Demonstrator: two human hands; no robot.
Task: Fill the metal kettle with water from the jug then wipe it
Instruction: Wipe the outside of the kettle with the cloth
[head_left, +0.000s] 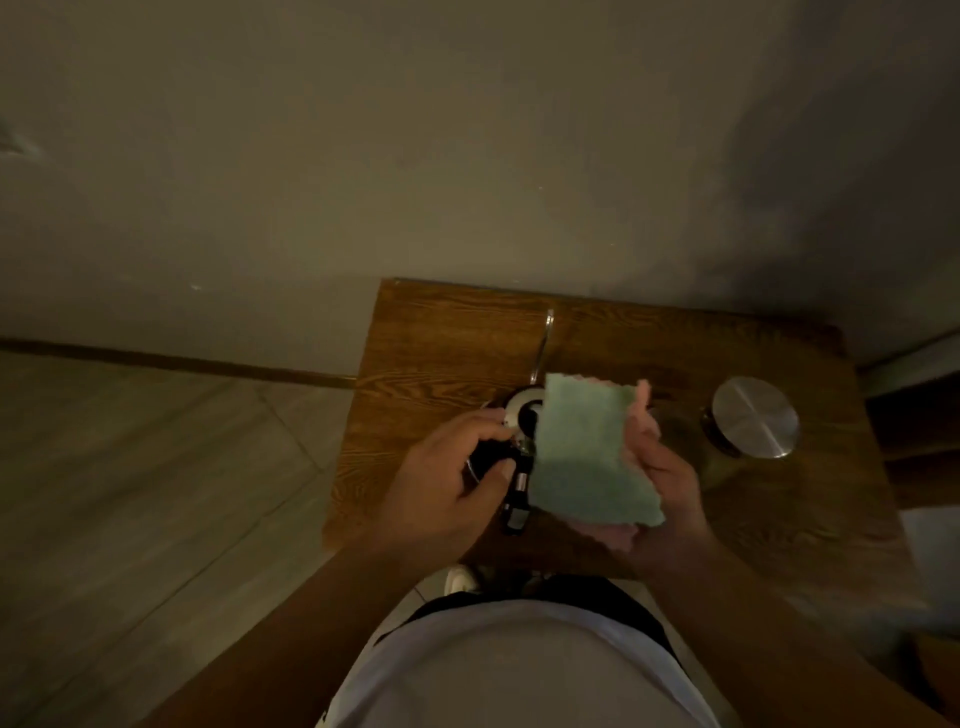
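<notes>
The metal kettle (522, 410) stands on a small wooden table (436, 343), seen from above, with its thin spout (543, 343) pointing away from me. My left hand (447, 478) grips the kettle's black lid or handle area on its left side. My right hand (660, 493) holds a green and pink cloth (587, 457) spread flat against the kettle's right side, which hides most of the body. To the right stands the jug (753, 423), closed by a round metal lid; its glass body is barely visible.
The table stands against a plain wall (467, 156), with tiled floor (130, 493) to its left. A dark shelf or piece of furniture (914, 426) sits at the right edge. My white shirt (519, 670) fills the bottom of the view.
</notes>
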